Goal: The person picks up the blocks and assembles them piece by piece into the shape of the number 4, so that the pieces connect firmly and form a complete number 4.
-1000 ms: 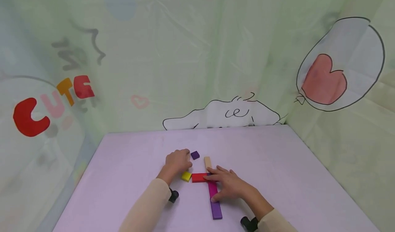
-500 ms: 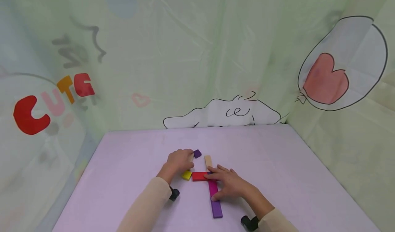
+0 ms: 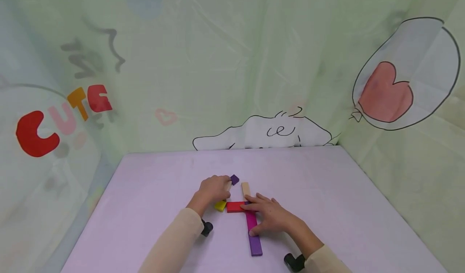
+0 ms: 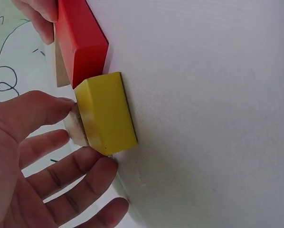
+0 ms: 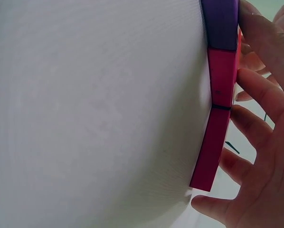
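Observation:
My left hand (image 3: pixel 213 190) pinches a pale wooden block (image 4: pixel 75 127) between thumb and fingers. Just behind that block's far end lies a small purple block (image 3: pixel 234 179), and at its near end a yellow block (image 3: pixel 220 206). One corner of the yellow block meets the end of a red block (image 4: pixel 84 40) in the left wrist view. My right hand (image 3: pixel 270 216) rests with spread fingers on the row of blocks. Its fingertips lie over the red block's right end, and its thumb touches near the seam of a magenta block (image 3: pixel 251 219) and a long purple block (image 3: pixel 255 246).
Another pale wooden block (image 3: pixel 245 189) extends from the far end of the row. The blocks lie on a pale lilac table (image 3: pixel 156 176), backed by a printed curtain (image 3: pixel 203 63). A black camera (image 3: pixel 207 228) sits at the left wrist, another black camera (image 3: pixel 293 262) at the right.
My left hand has shifted slightly right with the pale wooden block, and the small purple block has slid right too. The yellow block has turned a little. My right hand stays in place.

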Action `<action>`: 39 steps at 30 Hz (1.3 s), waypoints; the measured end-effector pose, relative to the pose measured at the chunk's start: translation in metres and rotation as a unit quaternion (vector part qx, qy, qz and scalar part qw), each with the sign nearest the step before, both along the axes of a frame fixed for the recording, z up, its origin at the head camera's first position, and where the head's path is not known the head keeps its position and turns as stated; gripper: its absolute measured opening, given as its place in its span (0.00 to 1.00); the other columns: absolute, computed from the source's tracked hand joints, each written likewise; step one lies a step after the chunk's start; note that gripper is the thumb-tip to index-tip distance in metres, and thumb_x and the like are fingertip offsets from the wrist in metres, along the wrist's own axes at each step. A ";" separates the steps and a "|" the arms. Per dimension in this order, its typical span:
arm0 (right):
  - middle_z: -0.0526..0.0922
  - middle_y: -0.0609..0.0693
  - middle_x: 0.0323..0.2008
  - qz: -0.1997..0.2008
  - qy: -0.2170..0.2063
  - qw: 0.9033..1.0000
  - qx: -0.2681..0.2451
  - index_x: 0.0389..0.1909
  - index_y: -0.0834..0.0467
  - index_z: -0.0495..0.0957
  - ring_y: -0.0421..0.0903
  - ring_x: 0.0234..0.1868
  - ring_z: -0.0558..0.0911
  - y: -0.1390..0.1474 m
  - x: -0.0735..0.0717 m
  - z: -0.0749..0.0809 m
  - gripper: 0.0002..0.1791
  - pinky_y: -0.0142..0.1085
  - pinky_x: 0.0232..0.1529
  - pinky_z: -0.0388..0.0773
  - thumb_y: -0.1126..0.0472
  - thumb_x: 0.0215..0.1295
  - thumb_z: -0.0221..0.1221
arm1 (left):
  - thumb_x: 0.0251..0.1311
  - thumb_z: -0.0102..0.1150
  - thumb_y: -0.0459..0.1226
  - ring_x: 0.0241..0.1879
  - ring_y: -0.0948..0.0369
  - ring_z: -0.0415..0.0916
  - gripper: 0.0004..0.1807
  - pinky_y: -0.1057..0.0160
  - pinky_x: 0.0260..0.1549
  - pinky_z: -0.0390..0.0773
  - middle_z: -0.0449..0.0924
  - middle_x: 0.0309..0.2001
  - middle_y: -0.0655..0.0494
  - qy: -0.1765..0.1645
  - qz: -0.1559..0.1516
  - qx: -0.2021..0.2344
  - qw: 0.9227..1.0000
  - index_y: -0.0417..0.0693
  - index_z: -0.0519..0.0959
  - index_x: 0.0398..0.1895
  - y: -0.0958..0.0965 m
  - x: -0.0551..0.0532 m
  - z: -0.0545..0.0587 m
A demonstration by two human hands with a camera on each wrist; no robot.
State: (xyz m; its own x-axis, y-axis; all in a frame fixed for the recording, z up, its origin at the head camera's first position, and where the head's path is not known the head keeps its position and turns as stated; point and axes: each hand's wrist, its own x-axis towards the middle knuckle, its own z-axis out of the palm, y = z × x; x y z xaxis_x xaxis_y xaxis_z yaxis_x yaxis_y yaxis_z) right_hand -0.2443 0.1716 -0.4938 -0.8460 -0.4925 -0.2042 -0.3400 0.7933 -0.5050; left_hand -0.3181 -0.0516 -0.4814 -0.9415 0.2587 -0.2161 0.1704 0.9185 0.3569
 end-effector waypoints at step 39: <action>0.63 0.46 0.80 -0.001 -0.009 1.000 -0.011 0.69 0.41 0.77 0.63 0.82 0.54 0.003 0.000 -0.002 0.42 0.77 0.71 0.44 0.43 0.50 0.78 | 0.60 0.72 0.46 0.43 0.55 0.76 0.30 0.53 0.48 0.81 0.84 0.49 0.51 0.017 -0.011 -0.039 0.999 0.52 0.78 0.66 0.009 0.008 0.004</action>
State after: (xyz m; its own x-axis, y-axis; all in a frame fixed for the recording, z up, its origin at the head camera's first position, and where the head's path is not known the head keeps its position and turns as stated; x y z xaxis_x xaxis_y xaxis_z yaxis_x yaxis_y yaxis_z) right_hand -0.2439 0.1742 -0.4956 -0.8435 -0.4953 -0.2078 -0.3291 0.7823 -0.5289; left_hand -0.3098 -0.0430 -0.4772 -0.9428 0.2629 -0.2047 0.2013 0.9390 0.2790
